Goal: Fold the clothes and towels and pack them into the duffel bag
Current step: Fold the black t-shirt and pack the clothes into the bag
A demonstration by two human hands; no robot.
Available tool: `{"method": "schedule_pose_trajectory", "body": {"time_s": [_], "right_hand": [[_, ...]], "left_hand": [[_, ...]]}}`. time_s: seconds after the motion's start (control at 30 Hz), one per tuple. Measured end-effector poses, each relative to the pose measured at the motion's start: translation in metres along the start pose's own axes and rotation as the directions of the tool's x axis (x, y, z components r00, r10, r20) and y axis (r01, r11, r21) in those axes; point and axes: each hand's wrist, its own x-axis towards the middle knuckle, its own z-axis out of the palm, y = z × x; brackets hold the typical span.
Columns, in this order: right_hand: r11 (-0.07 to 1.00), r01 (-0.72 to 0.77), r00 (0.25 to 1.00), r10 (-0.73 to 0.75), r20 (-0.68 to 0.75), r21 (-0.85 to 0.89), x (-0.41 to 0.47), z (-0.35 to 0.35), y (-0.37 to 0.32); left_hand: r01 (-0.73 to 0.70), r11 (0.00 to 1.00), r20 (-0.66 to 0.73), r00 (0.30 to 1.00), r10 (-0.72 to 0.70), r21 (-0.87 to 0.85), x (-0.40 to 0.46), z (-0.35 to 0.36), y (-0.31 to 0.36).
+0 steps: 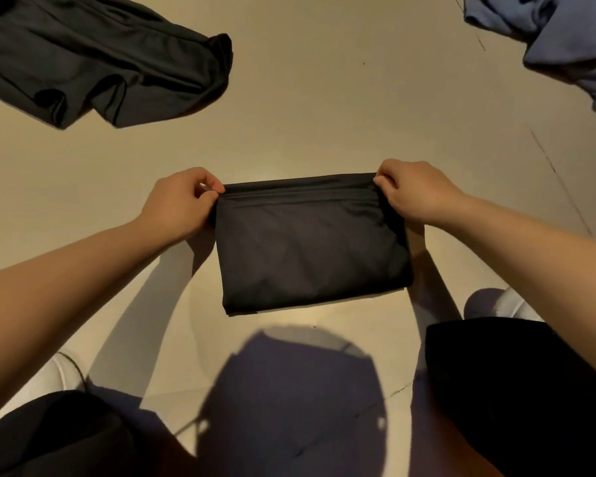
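Head view, left hand (181, 201) and right hand (414, 191) pinching folded black garment (310, 249) top corners

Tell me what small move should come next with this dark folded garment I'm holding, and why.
Probably lower it flat onto the floor and let go. The garment already looks folded into a compact rectangle, the left hand and right hand each pinch a top corner, and no bag is in view to pack it into.
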Motion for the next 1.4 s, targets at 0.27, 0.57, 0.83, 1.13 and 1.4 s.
{"method": "schedule_pose_trajectory", "body": {"time_s": [0.27,0.57,0.83,1.13,1.4], "right_hand": [[0.982,0.187,0.968,-0.188,0.168,0.019,-0.008,-0.016,0.008],[0.963,0.138,0.99,-0.14,-0.007,0.23,-0.003,-0.01,0.004],[0.97,-0.073,0.987,0.103,-0.123,0.232,0.012,0.005,0.003],[0.959,-0.085,0.984,0.124,-0.128,0.271,0.01,0.007,0.006],[0.904,0.34,0.879,-0.404,-0.254,-0.259,-0.017,0.017,-0.031]], "left_hand": [[-0.017,0.995,-0.001,1.0,0.017,-0.094,-0.001,-0.003,-0.001],[0.067,0.923,0.018,0.998,-0.065,-0.378,-0.03,0.006,-0.013],[-0.104,0.965,-0.123,0.99,0.076,-0.242,-0.001,0.014,0.0],[-0.139,0.959,0.027,0.988,0.15,-0.246,-0.019,0.014,-0.011],[-0.179,0.98,0.018,0.983,0.181,-0.091,-0.03,0.017,-0.011]]}}
